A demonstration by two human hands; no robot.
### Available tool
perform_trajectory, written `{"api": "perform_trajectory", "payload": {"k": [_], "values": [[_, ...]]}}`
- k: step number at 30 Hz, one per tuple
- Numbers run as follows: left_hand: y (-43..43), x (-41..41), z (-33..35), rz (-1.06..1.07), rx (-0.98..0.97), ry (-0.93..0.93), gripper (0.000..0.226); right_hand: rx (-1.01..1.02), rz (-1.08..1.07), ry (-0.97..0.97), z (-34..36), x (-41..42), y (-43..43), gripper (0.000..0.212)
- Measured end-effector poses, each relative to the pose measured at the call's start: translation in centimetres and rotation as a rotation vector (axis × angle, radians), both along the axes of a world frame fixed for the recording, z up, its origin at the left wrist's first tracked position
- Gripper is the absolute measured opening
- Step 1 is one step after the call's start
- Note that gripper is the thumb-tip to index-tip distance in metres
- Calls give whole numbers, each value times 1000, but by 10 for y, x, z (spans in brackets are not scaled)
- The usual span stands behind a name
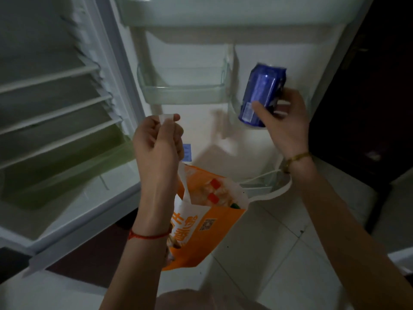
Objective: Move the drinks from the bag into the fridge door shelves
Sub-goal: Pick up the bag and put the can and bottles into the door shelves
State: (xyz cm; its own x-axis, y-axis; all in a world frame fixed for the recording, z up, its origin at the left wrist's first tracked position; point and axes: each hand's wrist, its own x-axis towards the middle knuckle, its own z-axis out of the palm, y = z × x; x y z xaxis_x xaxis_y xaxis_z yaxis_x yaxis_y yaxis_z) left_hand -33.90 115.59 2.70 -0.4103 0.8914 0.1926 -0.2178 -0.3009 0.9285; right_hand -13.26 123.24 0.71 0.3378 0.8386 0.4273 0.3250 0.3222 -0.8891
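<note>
My right hand (283, 121) holds a blue drink can (260, 92) tilted in front of the open fridge door, at the right-hand clear door shelf (237, 108). My left hand (156, 142) pinches the white handle (166, 118) of an orange and white paper bag (207, 220), which hangs below it over the floor. The left-hand clear door shelf (183, 88) holds nothing that I can see. The bag's contents are hidden.
The fridge interior with several wire shelves (51, 97) and a greenish drawer (67, 166) lies open at the left. A bottom door shelf (263, 184) shows under my right wrist. White floor tiles (279, 253) lie below; dark furniture (368, 108) stands at the right.
</note>
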Motion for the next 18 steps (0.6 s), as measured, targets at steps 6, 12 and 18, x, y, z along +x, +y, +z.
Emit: {"api": "perform_trajectory", "payload": {"k": [6, 12, 18], "values": [[14, 3, -6, -37, -26, -3, 18, 20, -69, -25, 20, 6, 38, 49], [17, 2, -9, -68, -58, 3, 20, -27, -85, -206, 5, 0, 69, 58], [18, -5, -11, -56, -65, 10, 17, -77, -95, -405, -11, -2, 80, 62]]}}
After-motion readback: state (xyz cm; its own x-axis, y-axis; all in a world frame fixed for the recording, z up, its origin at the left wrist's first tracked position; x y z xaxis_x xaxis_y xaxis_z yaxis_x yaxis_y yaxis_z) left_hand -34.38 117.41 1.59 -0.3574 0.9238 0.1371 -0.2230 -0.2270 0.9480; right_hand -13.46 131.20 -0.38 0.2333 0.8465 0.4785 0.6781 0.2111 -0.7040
